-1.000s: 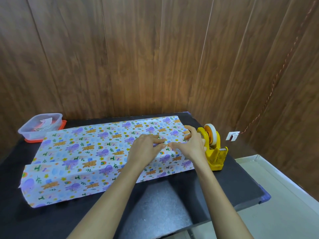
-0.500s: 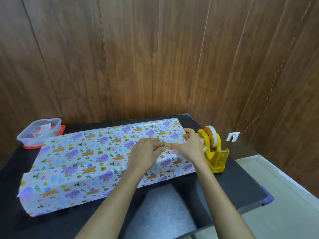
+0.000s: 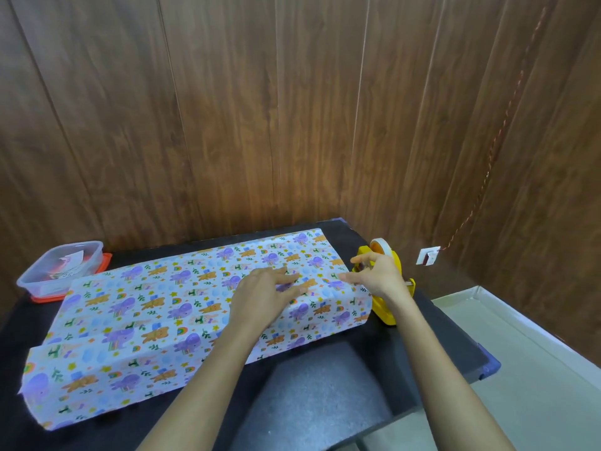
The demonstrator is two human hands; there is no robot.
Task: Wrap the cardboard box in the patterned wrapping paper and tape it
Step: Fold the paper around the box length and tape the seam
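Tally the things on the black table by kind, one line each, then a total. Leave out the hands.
Box wrapped in patterned wrapping paper: 1
Yellow tape dispenser: 1
Clear plastic container on a red lid: 1
Total: 3

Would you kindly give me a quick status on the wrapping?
Left hand flat on wrapping paper, pinning it. Right hand open at tape dispenser. Box fully covered, ends unfolded. Nothing in the way.
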